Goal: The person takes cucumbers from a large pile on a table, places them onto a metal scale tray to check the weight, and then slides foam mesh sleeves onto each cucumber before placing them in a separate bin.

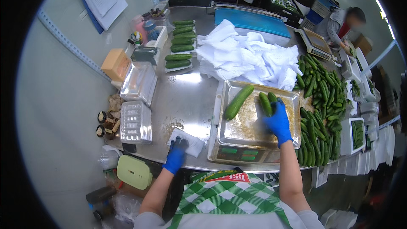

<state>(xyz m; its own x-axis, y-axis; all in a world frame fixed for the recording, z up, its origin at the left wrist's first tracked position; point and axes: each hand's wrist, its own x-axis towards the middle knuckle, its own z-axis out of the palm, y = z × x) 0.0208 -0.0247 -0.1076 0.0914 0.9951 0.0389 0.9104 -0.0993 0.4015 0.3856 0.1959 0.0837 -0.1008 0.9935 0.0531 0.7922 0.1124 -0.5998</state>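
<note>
My right hand (279,121), in a blue glove, is over the metal tray of a weighing scale (244,154), its fingers around a cucumber (272,97). Another cucumber (265,104) lies close beside it, partly behind my fingers. A larger cucumber (239,102) rests slantwise on the tray's left part. On the steel table, my left hand (176,154), gloved too, touches a folded white cloth-like sheet (191,143); its blurred fingers do not show whether they grip it. Behind the scale lies a heap of white textured sheets (248,54). Cucumbers (321,92) are piled to the right.
Cucumbers in a column on white sheets (182,43) lie at the back left. Clear plastic trays (136,122) are stacked at the left edge. A white tray of cucumbers (357,134) stands right of the pile. A co-worker (337,27) is near another scale (316,43).
</note>
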